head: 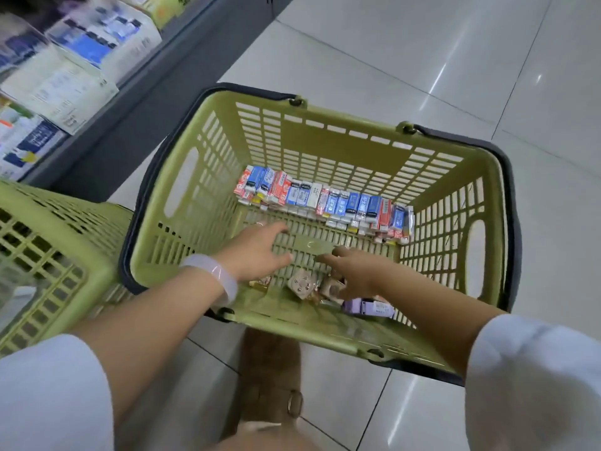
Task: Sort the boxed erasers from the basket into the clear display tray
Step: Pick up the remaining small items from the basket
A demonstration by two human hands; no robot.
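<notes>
A green slotted basket [328, 143] stands on the floor in front of me. Several boxed erasers [325, 198] in red, blue and white lie stacked in a row along its far wall. Both my hands reach down into the basket, short of that row. My left hand [257, 252] is open, fingers stretched forward above the basket floor, a pale bangle on its wrist. My right hand [353, 271] is also open, fingers pointing left, just over some small beige packets [304, 283] and a purple box [369, 307] near the basket's front wall. No clear display tray shows.
A second green basket [55, 252] sits at the left, touching the first. A grey shelf [162, 79] with blurred boxed goods runs along the upper left. Glossy floor tiles [471, 60] spread to the right and behind. My brown shoe [273, 379] is under the basket's front edge.
</notes>
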